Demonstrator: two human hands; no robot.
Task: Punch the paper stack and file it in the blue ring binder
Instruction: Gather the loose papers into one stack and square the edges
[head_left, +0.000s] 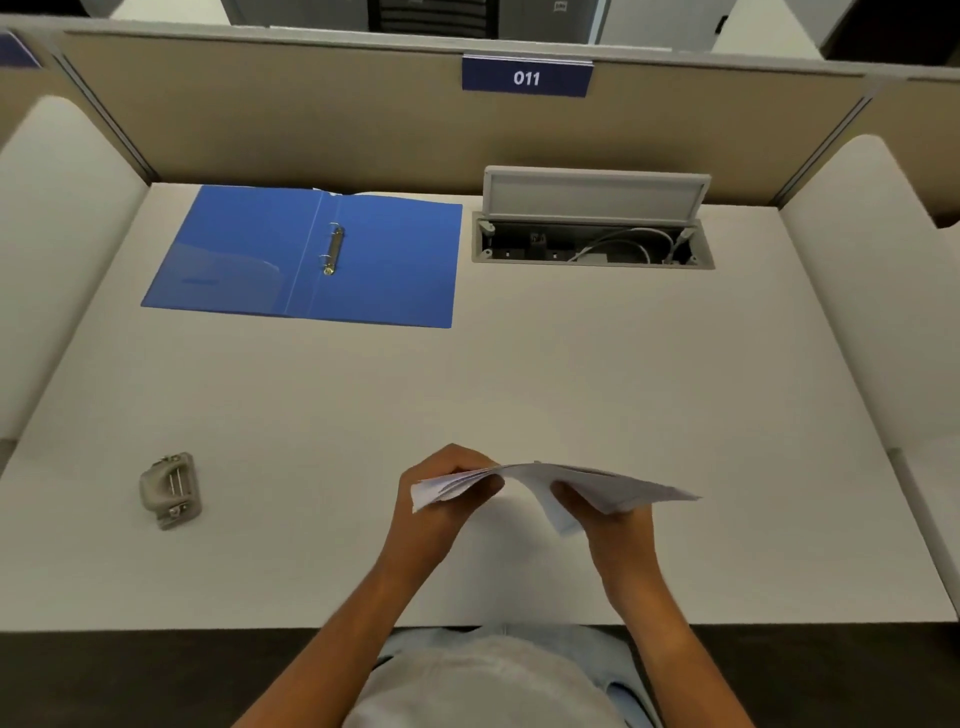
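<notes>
glossy plastic binder (311, 254), matt desk (519, 374)

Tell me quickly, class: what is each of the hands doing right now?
Left hand: closed on the left end of the paper stack, held above the desk.
Right hand: closed on the stack's near edge.

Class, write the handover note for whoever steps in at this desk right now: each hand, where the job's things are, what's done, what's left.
Left hand: gripping the paper stack at its left edge.
Right hand: holding the stack from beneath, near its middle; sheets lifted off the desk.
Hole punch: near left on the desk, untouched.
Blue ring binder: lying open, far left, no sheets on its rings.
Done: stack picked up.
Left: punch the stack, file it on the rings.
</notes>
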